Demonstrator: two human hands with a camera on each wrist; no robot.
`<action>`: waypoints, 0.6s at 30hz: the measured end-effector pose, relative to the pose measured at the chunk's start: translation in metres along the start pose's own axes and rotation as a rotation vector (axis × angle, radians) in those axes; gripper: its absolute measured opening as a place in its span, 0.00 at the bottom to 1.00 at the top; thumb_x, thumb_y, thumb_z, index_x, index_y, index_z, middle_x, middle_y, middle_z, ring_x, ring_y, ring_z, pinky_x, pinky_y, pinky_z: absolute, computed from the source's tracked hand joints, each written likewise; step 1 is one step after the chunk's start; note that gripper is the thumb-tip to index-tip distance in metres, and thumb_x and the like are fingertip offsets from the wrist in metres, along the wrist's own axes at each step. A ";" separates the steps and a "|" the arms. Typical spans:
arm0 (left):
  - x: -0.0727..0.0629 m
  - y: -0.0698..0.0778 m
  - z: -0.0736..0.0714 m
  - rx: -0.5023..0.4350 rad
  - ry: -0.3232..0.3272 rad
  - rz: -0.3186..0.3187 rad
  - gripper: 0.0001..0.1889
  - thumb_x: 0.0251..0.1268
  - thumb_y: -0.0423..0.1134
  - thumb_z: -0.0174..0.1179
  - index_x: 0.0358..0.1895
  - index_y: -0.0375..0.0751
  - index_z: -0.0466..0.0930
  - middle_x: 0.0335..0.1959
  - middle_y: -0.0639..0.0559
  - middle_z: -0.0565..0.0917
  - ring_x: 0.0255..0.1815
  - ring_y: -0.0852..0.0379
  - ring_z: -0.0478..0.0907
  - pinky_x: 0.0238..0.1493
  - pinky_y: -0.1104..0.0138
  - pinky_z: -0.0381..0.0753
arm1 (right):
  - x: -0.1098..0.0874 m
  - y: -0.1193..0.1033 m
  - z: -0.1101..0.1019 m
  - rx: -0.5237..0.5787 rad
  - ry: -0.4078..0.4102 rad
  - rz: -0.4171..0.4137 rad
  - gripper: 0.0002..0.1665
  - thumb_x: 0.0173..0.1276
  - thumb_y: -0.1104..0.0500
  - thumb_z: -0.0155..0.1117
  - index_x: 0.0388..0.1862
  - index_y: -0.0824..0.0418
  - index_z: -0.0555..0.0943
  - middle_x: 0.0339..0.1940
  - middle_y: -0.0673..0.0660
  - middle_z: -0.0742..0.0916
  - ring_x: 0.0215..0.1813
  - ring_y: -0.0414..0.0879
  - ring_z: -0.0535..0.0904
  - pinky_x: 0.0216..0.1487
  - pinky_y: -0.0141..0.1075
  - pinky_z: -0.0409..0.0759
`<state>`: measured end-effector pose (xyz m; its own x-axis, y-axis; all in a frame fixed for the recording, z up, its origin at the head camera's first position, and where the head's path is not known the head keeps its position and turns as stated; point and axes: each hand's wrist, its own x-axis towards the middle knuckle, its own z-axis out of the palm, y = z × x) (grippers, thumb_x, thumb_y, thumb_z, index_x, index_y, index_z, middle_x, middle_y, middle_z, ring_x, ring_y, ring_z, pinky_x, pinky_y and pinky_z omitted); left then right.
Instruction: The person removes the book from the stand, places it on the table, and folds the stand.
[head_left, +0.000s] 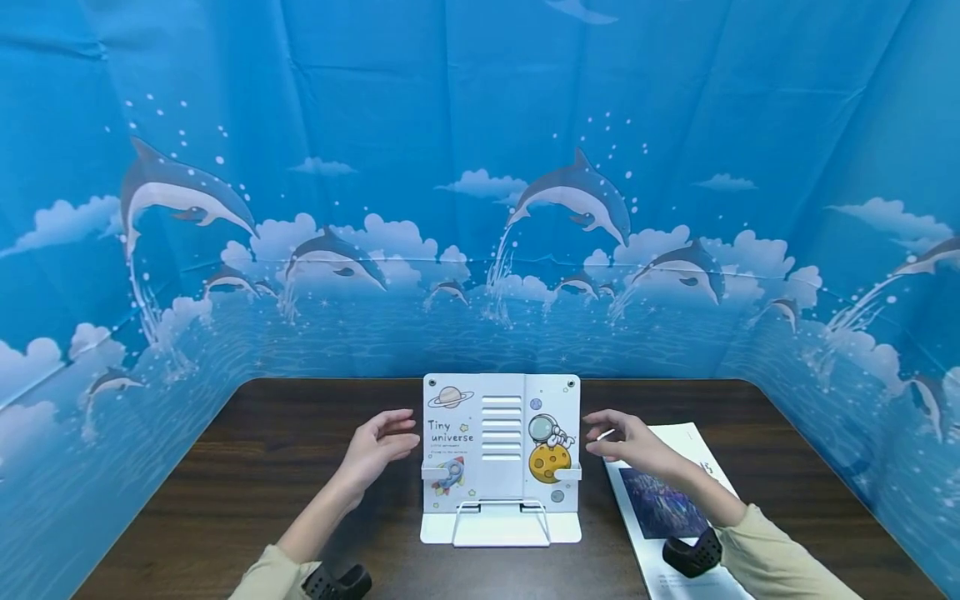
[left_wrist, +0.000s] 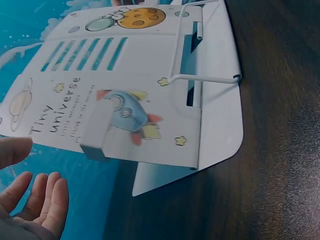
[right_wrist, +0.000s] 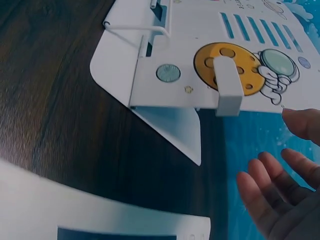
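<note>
A white book stand (head_left: pixel 501 483) with a planet, rocket and astronaut printed on it stands upright on the dark table. Its slotted back plate leans on a flat base, and a white wire rest (left_wrist: pixel 205 78) spans the front. Just left of the plate is my left hand (head_left: pixel 378 450), fingers relaxed, apart from the edge and holding nothing. My right hand (head_left: pixel 630 442) hovers by the right edge with loosely bent fingers; in the right wrist view its thumb is very near the plate, and I cannot tell whether it touches.
A white book with a dark picture on its cover (head_left: pixel 660 504) lies on the table (head_left: pixel 247 475) at the right, partly under my right forearm. A blue curtain with dolphins (head_left: pixel 480 208) hangs around the table's back and sides.
</note>
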<state>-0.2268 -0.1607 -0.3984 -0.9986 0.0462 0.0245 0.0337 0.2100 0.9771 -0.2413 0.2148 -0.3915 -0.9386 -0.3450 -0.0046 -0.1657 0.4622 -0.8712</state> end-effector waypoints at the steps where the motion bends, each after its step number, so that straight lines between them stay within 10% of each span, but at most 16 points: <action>1: 0.001 -0.002 0.001 0.002 -0.006 0.002 0.24 0.57 0.33 0.60 0.58 0.33 0.67 0.52 0.37 0.74 0.48 0.48 0.77 0.48 0.58 0.77 | 0.001 -0.001 0.002 0.011 -0.002 -0.001 0.29 0.60 0.60 0.61 0.57 0.72 0.67 0.42 0.62 0.78 0.41 0.51 0.77 0.42 0.47 0.79; 18: 0.005 -0.006 0.018 0.052 0.039 0.069 0.18 0.56 0.27 0.59 0.51 0.33 0.73 0.44 0.44 0.79 0.43 0.51 0.78 0.46 0.60 0.79 | 0.006 -0.004 0.022 0.079 0.047 -0.085 0.15 0.62 0.66 0.57 0.47 0.71 0.72 0.38 0.60 0.79 0.40 0.49 0.76 0.42 0.42 0.80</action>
<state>-0.2317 -0.1447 -0.4081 -0.9946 0.0245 0.1006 0.1035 0.2581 0.9606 -0.2402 0.1932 -0.3989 -0.9356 -0.3408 0.0924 -0.2226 0.3661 -0.9036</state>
